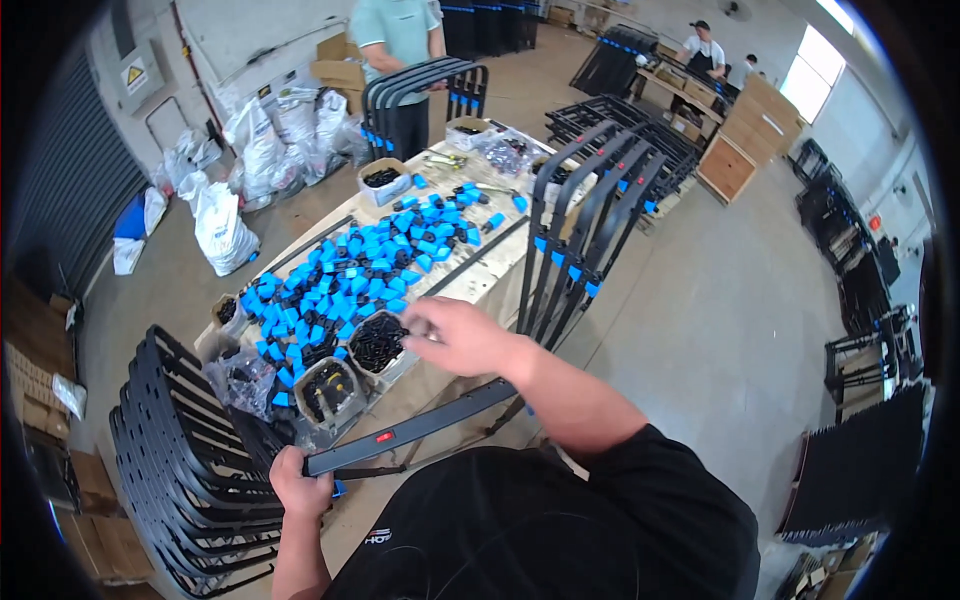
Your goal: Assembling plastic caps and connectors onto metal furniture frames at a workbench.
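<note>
My left hand (300,483) is wrapped round the near-left end of a black metal frame (440,420), whose flat bar carries a small red label. This frame lies across in front of my body, at the near edge of the worktable. Over the table edge, my right hand (465,336) is closed, its fingers bent together beside a box of small black parts (377,343). What its fingertips hold, if anything, is too small to make out. A second box (330,390) with dark and yellowish pieces stands nearer. Behind them spreads a heap of blue and black plastic caps (345,265).
Black frames (195,440) are stacked at my left; more upright frames (585,220) lean at the table's right side. Across the table a person (400,50) stands by another frame group. White sacks (220,228) sit on the floor at left. Black panels (855,470) lie far right.
</note>
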